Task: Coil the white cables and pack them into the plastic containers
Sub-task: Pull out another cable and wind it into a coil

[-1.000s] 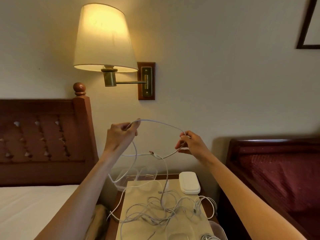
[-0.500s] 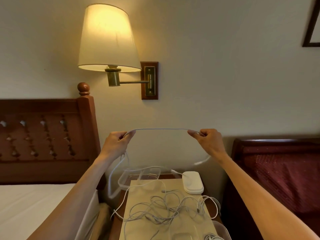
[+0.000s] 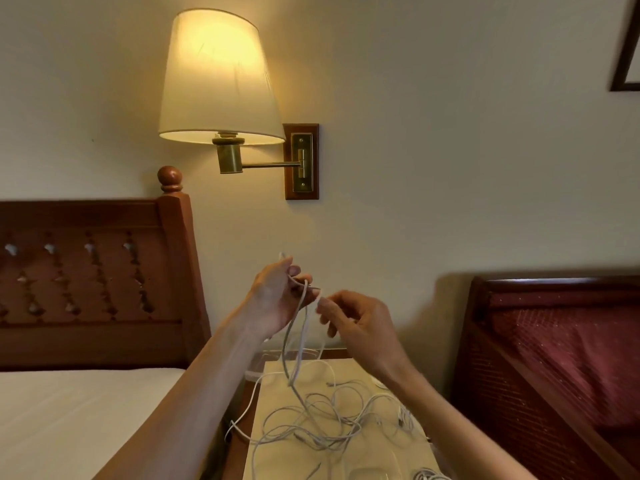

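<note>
One white cable (image 3: 300,327) hangs in long loops from the two raised hands, directly above the bedside table (image 3: 349,375). Judged by its thin, drooping strands, it is light, limp and smooth, likely to slide through loose fingers and to spring out of a coil unless each turn is pinned. The best hold appears to be at the top of the gathered loops, where the turns cross, with the plug end kept pinched so it cannot whip free.

Left hand (image 3: 277,296): raised above the table's far edge, fingers curled round the collected turns, one cable end poking up past the fingertips. Right hand (image 3: 356,317): just beside the left, thumb and forefinger pinching a strand close to the left hand's fingers. Both hands are together, each clamped on the same cable.

Below the hands, the loops drop to a tangled heap of further white cables (image 3: 322,417), which sprawls across the tabletop, with one strand trailing over the table's left edge. Clear plastic containers (image 3: 263,362) sit at the table's far edge, partly hidden behind the hanging loops; whether they hold anything cannot be told.

Left of the table stands a bed with a wooden headboard (image 3: 93,282); above the table a lit wall lamp (image 3: 218,77); right of it a dark red chair (image 3: 561,341).
</note>
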